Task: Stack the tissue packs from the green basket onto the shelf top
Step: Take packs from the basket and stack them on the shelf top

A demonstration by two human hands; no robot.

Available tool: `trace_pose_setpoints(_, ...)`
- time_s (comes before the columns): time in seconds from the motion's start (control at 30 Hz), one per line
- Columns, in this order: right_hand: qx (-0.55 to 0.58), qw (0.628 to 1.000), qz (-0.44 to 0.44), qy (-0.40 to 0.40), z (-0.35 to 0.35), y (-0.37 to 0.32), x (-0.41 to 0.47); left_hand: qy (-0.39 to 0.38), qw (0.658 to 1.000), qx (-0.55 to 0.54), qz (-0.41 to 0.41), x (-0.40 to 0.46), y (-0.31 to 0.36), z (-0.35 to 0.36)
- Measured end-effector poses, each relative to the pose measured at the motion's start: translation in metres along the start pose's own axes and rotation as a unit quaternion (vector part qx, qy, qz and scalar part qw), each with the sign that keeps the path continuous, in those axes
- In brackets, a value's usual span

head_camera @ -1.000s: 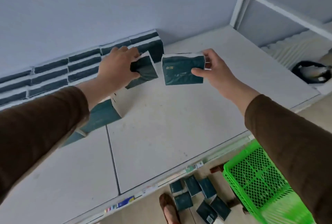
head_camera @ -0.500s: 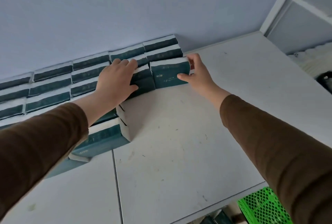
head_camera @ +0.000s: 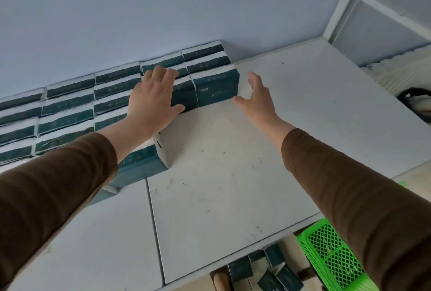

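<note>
Dark teal tissue packs with white edges are stacked in rows (head_camera: 70, 109) against the wall on the white shelf top (head_camera: 233, 174). At the right end of the stack stand two front packs side by side. My left hand (head_camera: 151, 102) lies flat on the left one (head_camera: 184, 97), fingers over its top and thumb at its lower front. My right hand (head_camera: 256, 102) is open beside the right one (head_camera: 217, 90), fingers spread, just off its side. The green basket (head_camera: 331, 258) shows below the shelf's front edge at the lower right.
Several loose teal packs (head_camera: 263, 269) lie on the floor beside the basket, with a shoe (head_camera: 219, 281) next to them. A white shelf frame (head_camera: 345, 1) rises at the right end. A dark object (head_camera: 417, 102) sits past the shelf's right edge.
Both hands carried a pack each to the right end of the stack and set them down. My right hand has let go of its pack and drawn slightly away.
</note>
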State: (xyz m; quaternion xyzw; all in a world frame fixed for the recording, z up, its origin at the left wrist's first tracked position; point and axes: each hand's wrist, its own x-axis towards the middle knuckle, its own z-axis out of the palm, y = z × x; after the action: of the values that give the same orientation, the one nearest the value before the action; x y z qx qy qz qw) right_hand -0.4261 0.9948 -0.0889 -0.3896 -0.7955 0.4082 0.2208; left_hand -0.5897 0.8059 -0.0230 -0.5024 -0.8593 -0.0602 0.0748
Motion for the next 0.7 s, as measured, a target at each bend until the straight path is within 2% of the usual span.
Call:
trace_pose_setpoints(0.2,-0.067,0.995,-0.051,0.053,-0.059,0.013,-0.125,0.059,0.996,-0.050,0.051,-0.083,0.061,-0.022)
trace_pose_setpoints(0.33,-0.072,0.986,-0.089,0.118,-0.094,0.031,-0.235,0.079,0.990,-0.081,0.086,-0.169,0.114,-0.030)
trace_pose_setpoints(0.47,-0.054,0.981,-0.077,0.171,-0.117,0.060,-0.332,0.082,0.982,-0.106,0.136,-0.252,0.165,-0.023)
trace_pose_setpoints(0.6,-0.047,0.985,-0.040,0.162,-0.125,0.103,-0.393,0.063,0.974,-0.130,0.175,-0.315,0.210,0.004)
trace_pose_setpoints(0.7,-0.043,0.991,-0.017,0.126,-0.109,0.150,-0.430,0.015,0.975,-0.128,0.181,-0.359,0.237,0.050)
